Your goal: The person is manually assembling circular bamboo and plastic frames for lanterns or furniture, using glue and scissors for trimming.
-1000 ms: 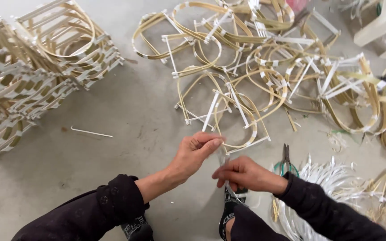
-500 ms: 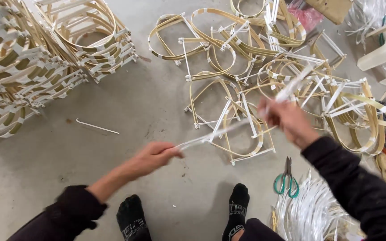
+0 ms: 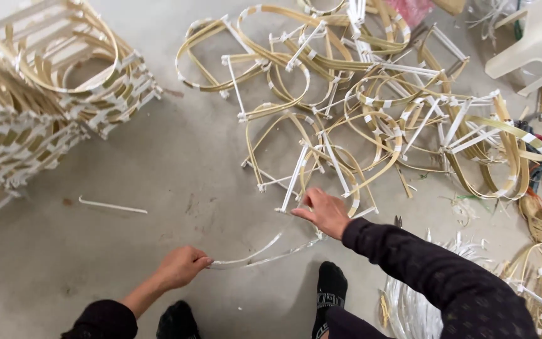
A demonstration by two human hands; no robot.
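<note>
bare grey concrete floor (image 3: 177, 163) in even daylight, a pale plastic stool (image 3: 537, 44) at the top right.

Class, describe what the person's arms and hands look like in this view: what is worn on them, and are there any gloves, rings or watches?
Both arms wear long dark, near-black sleeves of a slightly textured fabric that end at the wrists. The left hand and right hand are bare, with no gloves. No ring, watch or bracelet shows on either, though the sleeve cuffs cover the wrists.
</note>
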